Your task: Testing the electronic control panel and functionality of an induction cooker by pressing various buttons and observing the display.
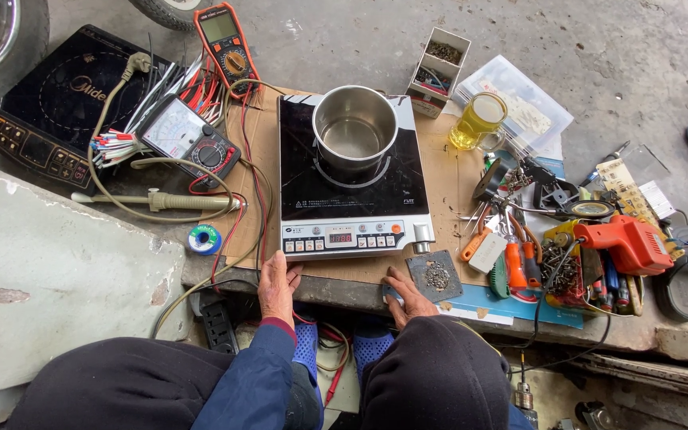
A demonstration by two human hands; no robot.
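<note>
Head view, looking down on a low concrete bench edge (360,296) with brown cardboard (439,183) spread across it. Little open room: bare strip of cardboard only between the cooker's front and the bench edge, both hands filling it. Clutter of orange-handled screwdrivers and pliers (511,259) and an orange power tool (627,243) close on the right; tangled cords, a grey analogue meter (189,137) and a cream soldering iron (173,201) close on the left.

Silver-framed induction cooker with black glass top (348,179) lying flat at the middle of the cardboard, roughly square, control strip with red digits facing the person, back edge pointing away. Shiny steel pot (354,129) upright on the glass, mouth up, seemingly empty.

Left hand (278,280) palm down, fingers loosely together, fingertips touching the cooker's front left corner, gripping nothing. Right hand (406,293) resting flat on the bench edge, fingers loosely spread, clasping nothing, just beside a small dark square plate (435,276).
</note>
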